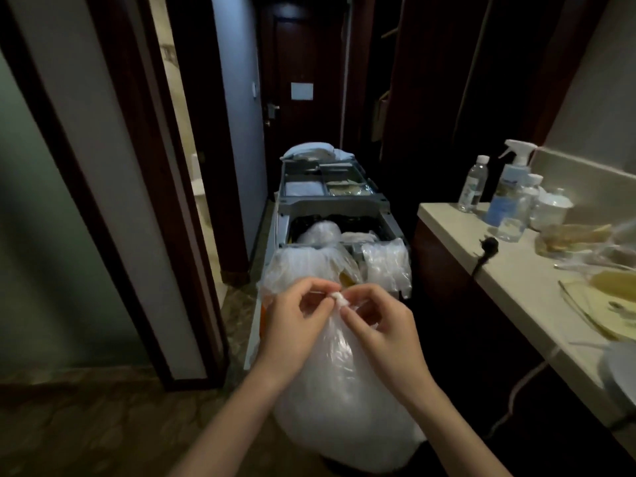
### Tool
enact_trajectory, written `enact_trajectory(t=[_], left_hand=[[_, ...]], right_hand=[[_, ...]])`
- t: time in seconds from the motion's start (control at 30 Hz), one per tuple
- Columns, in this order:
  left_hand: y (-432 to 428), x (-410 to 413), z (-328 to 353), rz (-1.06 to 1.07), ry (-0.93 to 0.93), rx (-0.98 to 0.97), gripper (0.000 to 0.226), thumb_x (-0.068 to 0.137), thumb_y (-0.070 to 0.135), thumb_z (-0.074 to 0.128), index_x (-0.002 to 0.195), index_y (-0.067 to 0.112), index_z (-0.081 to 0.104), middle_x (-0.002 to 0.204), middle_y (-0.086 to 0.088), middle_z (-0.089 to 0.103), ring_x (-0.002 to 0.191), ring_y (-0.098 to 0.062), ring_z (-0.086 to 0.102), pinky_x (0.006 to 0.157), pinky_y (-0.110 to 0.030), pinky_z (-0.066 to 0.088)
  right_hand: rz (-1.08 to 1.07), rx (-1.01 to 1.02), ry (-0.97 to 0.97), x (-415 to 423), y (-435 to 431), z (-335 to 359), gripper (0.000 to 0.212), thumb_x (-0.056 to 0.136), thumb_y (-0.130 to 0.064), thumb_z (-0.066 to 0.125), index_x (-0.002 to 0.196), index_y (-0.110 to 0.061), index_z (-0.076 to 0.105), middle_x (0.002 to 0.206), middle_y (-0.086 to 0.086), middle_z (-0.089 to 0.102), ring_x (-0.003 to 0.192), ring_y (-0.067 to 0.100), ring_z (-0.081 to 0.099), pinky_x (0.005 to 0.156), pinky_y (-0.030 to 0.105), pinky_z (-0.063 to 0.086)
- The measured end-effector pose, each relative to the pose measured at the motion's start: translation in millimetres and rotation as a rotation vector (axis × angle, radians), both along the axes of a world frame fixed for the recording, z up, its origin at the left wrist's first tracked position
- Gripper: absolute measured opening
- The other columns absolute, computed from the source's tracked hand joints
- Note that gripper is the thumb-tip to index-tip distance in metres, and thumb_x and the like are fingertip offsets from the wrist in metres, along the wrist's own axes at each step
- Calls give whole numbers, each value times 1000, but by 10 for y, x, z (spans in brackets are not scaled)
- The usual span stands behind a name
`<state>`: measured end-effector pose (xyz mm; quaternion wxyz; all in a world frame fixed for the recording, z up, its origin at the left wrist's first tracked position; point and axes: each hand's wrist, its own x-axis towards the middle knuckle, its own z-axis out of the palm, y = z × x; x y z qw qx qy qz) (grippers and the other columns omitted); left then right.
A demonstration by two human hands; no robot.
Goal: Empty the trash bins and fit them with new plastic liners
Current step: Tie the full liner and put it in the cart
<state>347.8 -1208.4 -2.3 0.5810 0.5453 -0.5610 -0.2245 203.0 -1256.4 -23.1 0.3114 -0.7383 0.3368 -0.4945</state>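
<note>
We use one wide-angle view, worn on the head. It faces forward and down, toward the door [299, 63] at the far end. The left hand [296, 327] and right hand [387, 327] sit near the lens, low centre; the table [454, 232] borders the right edge.

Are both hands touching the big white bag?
Touching. The head view shows the left hand and the right hand both pinching the twisted top of the white bag with their fingertips.

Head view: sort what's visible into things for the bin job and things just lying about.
Job: white plastic bag, pinched at its neck by left hand and right hand; cart holding bagged trash.
Lying about: spray bottle, water bottle, glass, plug on the counter.
</note>
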Motion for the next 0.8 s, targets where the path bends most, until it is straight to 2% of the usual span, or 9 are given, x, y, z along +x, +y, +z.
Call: enact_trajectory(t=[0.17,0.27,0.4,0.57,0.67,0.8], left_hand=[[-1070,269,34,24,-34,82,16,88,-1,66,97,11,71,90,2,73,90,-7,70,81,-18,53],[-1636,312,58,56,-121,104,16,89,3,66,96,16,71,90,6,72,89,-1,67,81,-17,53],[-2288,272,146,48,-171,99,16,89,3,66,96,16,71,90,6,72,88,0,66,78,-16,52],[-3030,335,239,34,-243,46,15,89,7,66,92,21,70,88,13,70,84,1,64,71,-13,50],[-3495,320,134,-22,-216,58,15,89,6,66,93,20,69,88,13,70,86,0,64,74,-13,49],[-4122,357,25,-89,-157,60,12,90,7,65,95,17,69,90,11,70,87,0,64,80,-23,53]], right_hand=[[109,55,16,254,-1162,-53,5,89,-32,69,93,-29,66,85,-12,68,70,9,63,62,21,48],[152,77,25,324,-1769,-65,4,91,-30,68,94,-29,65,86,-13,67,68,6,60,62,17,43],[98,63,49,299,-2385,-26,2,93,-34,65,93,-34,62,88,-15,67,73,6,63,61,15,44],[-21,19,95,342,-3032,126,9,93,-40,62,95,-31,64,89,-16,67,74,5,62,64,28,50],[-86,-2,156,307,-3389,110,9,94,-39,60,97,-30,63,91,-16,66,76,5,62,66,31,53],[-159,-5,217,312,-3902,79,3,93,-27,65,96,-28,64,90,-15,65,79,1,61,64,15,44]])
